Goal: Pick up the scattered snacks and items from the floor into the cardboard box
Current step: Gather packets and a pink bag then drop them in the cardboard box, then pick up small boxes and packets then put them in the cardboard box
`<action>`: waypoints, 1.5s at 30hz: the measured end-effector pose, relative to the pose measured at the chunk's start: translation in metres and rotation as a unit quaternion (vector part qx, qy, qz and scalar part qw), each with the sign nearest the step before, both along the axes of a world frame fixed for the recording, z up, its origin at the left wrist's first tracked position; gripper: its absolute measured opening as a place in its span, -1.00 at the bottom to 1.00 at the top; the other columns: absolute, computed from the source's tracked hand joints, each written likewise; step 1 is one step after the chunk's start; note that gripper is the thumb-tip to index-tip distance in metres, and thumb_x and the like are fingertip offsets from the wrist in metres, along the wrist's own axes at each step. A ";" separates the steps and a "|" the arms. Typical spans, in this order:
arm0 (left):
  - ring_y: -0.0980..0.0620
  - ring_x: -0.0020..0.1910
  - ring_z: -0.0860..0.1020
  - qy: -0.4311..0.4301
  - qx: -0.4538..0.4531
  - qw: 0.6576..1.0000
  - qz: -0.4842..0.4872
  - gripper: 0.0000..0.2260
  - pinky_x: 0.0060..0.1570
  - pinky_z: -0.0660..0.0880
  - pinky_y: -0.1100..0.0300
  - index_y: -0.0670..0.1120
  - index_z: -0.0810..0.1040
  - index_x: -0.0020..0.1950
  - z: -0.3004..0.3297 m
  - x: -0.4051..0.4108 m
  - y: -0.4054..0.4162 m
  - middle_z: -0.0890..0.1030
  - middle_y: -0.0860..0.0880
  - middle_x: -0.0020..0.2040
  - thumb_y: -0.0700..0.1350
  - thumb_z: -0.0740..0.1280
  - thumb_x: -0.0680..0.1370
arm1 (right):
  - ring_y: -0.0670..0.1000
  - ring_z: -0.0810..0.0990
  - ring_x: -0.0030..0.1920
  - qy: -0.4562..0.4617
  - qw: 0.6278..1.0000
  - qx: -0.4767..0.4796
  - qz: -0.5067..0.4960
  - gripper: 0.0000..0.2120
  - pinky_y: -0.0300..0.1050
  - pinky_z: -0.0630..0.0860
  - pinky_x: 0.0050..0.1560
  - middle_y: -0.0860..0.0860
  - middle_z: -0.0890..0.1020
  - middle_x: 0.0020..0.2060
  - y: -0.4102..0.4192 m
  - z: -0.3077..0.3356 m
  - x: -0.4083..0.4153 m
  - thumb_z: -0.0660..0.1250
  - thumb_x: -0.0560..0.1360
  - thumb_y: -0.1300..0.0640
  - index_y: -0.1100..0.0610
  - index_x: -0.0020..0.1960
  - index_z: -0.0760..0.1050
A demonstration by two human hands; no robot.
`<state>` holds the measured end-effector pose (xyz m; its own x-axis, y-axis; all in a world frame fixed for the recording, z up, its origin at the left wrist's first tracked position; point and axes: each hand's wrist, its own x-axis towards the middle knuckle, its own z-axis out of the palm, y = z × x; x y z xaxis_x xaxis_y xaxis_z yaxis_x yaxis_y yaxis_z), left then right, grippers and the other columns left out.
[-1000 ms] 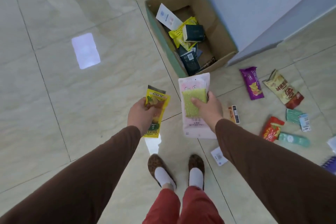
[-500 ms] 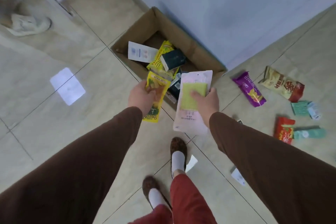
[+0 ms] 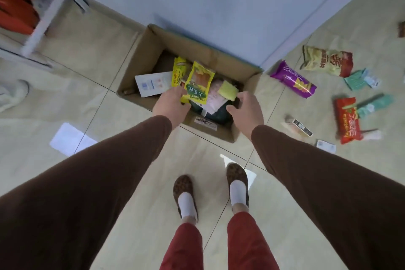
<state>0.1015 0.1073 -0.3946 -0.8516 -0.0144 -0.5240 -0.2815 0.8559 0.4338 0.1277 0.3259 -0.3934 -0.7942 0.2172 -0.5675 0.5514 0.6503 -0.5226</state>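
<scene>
The cardboard box [image 3: 151,50] stands on the floor against the blue wall, with several packets inside. My left hand [image 3: 171,103] reaches over its near edge and holds a yellow snack packet [image 3: 198,84] above the contents. My right hand [image 3: 247,108] hovers over the box's right side, fingers apart and empty. The pink packet with a green sponge [image 3: 221,92] lies inside the box just left of that hand. A white card [image 3: 152,83] leans at the box's left.
Right of the box on the tiles lie a purple snack bag [image 3: 293,79], a beige and red chip bag [image 3: 326,62], a red packet [image 3: 348,120], teal packets [image 3: 359,79] and small cards [image 3: 302,127]. A white shelf frame [image 3: 46,19] stands far left. My feet are below the box.
I stepped up to the box. My right hand let go of the pink packet, which now lies in the box. My left hand moved the yellow packet over the box.
</scene>
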 end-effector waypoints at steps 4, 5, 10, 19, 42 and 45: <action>-0.07 0.21 0.53 0.008 -0.022 0.995 -0.101 -0.67 0.12 0.53 0.03 0.02 0.51 0.32 0.016 0.008 0.008 0.58 -0.03 0.26 -0.06 0.36 0.55 | 0.15 0.45 0.30 0.014 0.999 0.041 0.017 -0.59 0.07 0.44 0.27 0.10 0.50 0.28 0.010 0.017 0.032 0.36 0.55 0.08 0.09 0.38 0.44; -0.08 0.21 0.53 0.012 -0.024 0.993 -0.118 -0.67 0.12 0.53 0.00 0.02 0.51 0.32 0.020 0.009 0.011 0.58 -0.03 0.25 -0.05 0.36 0.55 | 0.15 0.45 0.31 0.016 0.999 0.046 0.019 -0.60 0.10 0.44 0.28 0.09 0.50 0.27 0.015 0.020 0.038 0.35 0.56 0.09 0.08 0.38 0.44; -0.05 0.17 0.55 0.035 -0.012 0.976 -0.213 -0.69 0.09 0.54 0.03 0.00 0.53 0.31 0.040 0.019 0.061 0.59 -0.01 0.25 -0.05 0.36 0.56 | 0.12 0.44 0.32 0.034 0.997 0.076 -0.006 -0.61 0.08 0.42 0.31 0.07 0.51 0.29 0.066 0.043 0.080 0.33 0.56 0.09 0.09 0.38 0.45; -0.10 0.22 0.53 0.027 0.002 0.941 -0.337 -0.67 0.09 0.49 0.07 -0.05 0.52 0.30 0.051 0.091 0.221 0.57 -0.03 0.25 -0.10 0.36 0.53 | 0.11 0.47 0.28 0.039 0.988 0.093 -0.116 -0.65 0.05 0.45 0.25 0.05 0.54 0.25 0.198 0.053 0.191 0.35 0.54 0.09 0.09 0.32 0.49; -0.01 0.23 0.52 -0.053 -0.012 0.943 -0.329 -0.61 0.15 0.51 0.01 0.00 0.46 0.34 -0.089 0.189 0.500 0.56 0.01 0.23 -0.03 0.38 0.52 | 0.14 0.45 0.30 -0.123 0.974 0.038 -0.187 -0.49 0.09 0.46 0.24 0.07 0.51 0.28 0.456 -0.078 0.294 0.39 0.52 0.04 0.11 0.42 0.37; -0.02 0.25 0.51 -0.062 -0.029 0.943 -0.326 -0.59 0.16 0.52 -0.03 0.00 0.44 0.36 -0.130 0.178 0.510 0.54 0.00 0.26 -0.04 0.38 0.52 | 0.16 0.45 0.32 -0.147 0.970 0.028 -0.191 -0.43 0.08 0.46 0.23 0.09 0.50 0.31 0.463 -0.121 0.274 0.42 0.50 0.01 0.12 0.44 0.34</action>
<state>0.2791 0.6177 -0.5241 -0.6214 0.4597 -0.6345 0.2678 0.8856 0.3794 0.4013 0.7893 -0.5140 -0.4550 0.5008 -0.7364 0.8778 0.3912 -0.2764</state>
